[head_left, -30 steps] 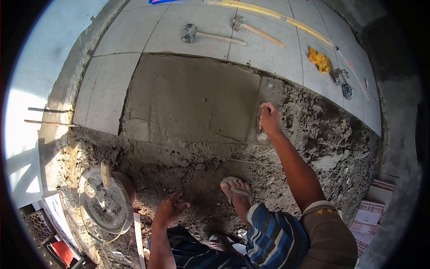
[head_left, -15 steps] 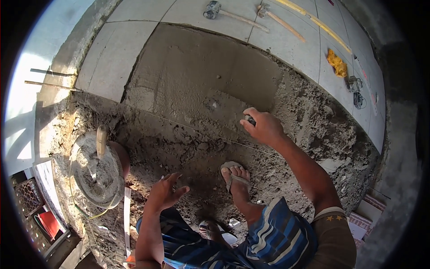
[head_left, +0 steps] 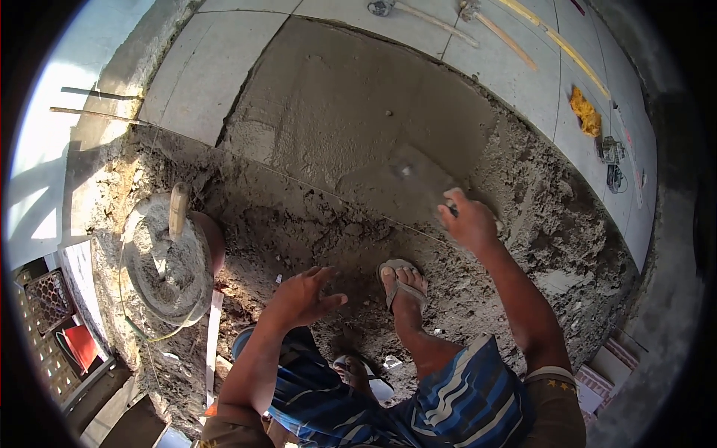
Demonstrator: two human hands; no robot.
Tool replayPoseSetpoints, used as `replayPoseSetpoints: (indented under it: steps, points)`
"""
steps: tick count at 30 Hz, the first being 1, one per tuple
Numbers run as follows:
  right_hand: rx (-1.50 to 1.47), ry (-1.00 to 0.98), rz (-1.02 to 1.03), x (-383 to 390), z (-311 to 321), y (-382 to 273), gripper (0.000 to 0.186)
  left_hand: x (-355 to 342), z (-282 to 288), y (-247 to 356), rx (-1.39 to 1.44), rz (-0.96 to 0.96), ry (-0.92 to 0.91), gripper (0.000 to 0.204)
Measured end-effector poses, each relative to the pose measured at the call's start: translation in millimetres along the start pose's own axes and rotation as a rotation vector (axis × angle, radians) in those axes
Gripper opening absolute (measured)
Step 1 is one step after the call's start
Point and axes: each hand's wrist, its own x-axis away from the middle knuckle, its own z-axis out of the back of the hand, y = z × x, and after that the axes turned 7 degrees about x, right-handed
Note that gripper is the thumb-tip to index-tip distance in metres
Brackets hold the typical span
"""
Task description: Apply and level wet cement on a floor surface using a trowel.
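My right hand (head_left: 470, 222) is closed round the dark handle of a plastering trowel (head_left: 424, 169). The flat, mortar-coated blade lies on the wet grey mortar bed (head_left: 336, 97), reaching up and left from my fist. My left hand (head_left: 302, 297) hangs free over the rough ground by my knee, its fingers apart and nothing in it. A thin string (head_left: 314, 184) runs across along the near edge of the smoothed mortar. One sandalled foot (head_left: 403, 284) stands on the loose mortar between my hands.
At the left stands a bucket (head_left: 211, 246) topped with grey powder, a wooden-handled tool (head_left: 178, 213) stuck in it. Pale floor tiles (head_left: 179, 82) border the bed. On them lie a mallet (head_left: 426, 19), a hammer (head_left: 504, 37), a yellow level (head_left: 560, 41) and an orange-yellow cloth (head_left: 585, 113).
My right hand has moved right with the trowel, its blade sliding over the mortar. My left hand has shifted slightly right, still open. The whole view has shifted a little.
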Motion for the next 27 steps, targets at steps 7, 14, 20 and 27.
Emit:
replayPoseSetpoints:
  steps: [7,14,20,27]
  points:
    - [-0.148,0.208,-0.019,6.8,15.2,30.6,0.037,4.2,-6.6,-14.9,-0.056,-0.002,0.001,0.067]
    - [-0.108,-0.060,0.194,-60.5,-1.8,-94.6,0.039,0.2,-2.5,-12.6,-0.015,0.000,-0.043,0.069]
    - [-0.035,-0.192,0.222,-79.1,-1.2,-99.3,0.040,5.5,-4.1,-17.2,-0.063,-0.027,0.003,0.066]
    - [0.041,-0.096,0.189,-58.6,-6.7,-56.4,0.038,11.8,0.4,-6.6,-0.054,-0.051,0.033,0.065]
